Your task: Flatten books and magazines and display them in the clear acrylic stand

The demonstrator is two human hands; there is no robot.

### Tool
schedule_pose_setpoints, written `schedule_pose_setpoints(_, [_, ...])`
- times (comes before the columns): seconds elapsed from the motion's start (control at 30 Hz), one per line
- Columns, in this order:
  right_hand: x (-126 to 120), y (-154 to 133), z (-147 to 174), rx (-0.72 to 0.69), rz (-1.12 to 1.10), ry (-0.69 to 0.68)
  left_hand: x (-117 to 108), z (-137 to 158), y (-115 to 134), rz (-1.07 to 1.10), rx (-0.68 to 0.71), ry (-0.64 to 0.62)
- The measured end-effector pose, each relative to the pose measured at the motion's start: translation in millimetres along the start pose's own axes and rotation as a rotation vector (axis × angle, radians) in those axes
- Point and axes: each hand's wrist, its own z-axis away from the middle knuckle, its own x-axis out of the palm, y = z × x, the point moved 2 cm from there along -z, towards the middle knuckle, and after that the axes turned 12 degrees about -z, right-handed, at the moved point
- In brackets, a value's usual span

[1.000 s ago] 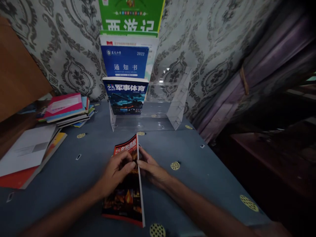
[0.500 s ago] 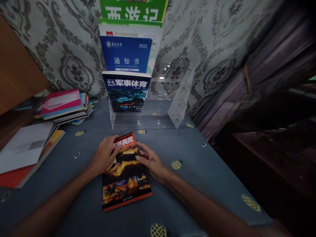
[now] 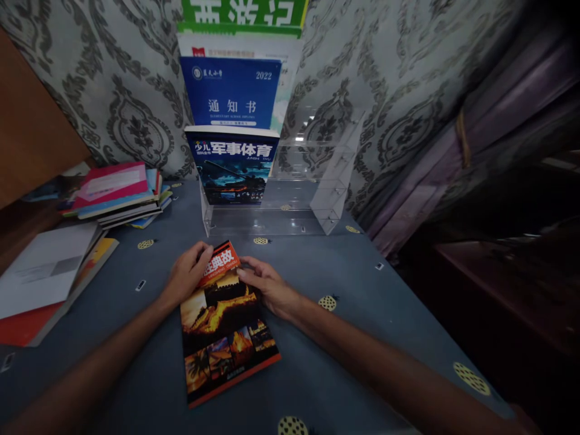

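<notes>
Between my hands is a black and orange book (image 3: 226,326) with glowing landscape photos on its cover, its lower end toward me and its top turned slightly left. My left hand (image 3: 188,272) grips the upper left edge, thumb lying over the cover. On the opposite edge, my right hand (image 3: 267,287) holds the book near its top, thumb on the cover and fingers behind the edge. Beyond them stands a clear tiered rack (image 3: 324,205). Its left side carries a dark blue book (image 3: 233,169) in front, a blue booklet (image 3: 231,90) above, and a green book (image 3: 244,15) highest.
A stack of books and notebooks (image 3: 113,187) lies at the back left of the blue patterned table cover (image 3: 353,344). Nearer on the left, papers (image 3: 49,266) rest on more books. A patterned wall rises behind, and a purple curtain (image 3: 421,169) hangs at right.
The book has tilted and its lower end has come nearer to me. Both hands have shifted a little left with it, still on its edges.
</notes>
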Motion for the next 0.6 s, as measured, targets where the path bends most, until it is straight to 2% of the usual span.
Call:
schedule_pose_setpoints(0.17, [3, -1, -5, 0.007, -0.025, -0.057, -5, -3, 3, -0.075, -0.02, -0.026])
schedule_pose_setpoints(0.3, [0, 2, -2, -0.024, -0.02, -0.014, -5, -3, 1, -0.105, 0.039, -0.035])
schedule_pose_setpoints(0.47, [-9, 11, 0, -0.177, 0.086, 0.092, -11, 2, -9, -0.374, 0.215, 0.06])
schedule_pose_setpoints(0.6, [-14, 9, 5, -0.373, 0.406, 0.106, -18, 19, -2, -0.651, 0.291, 0.102])
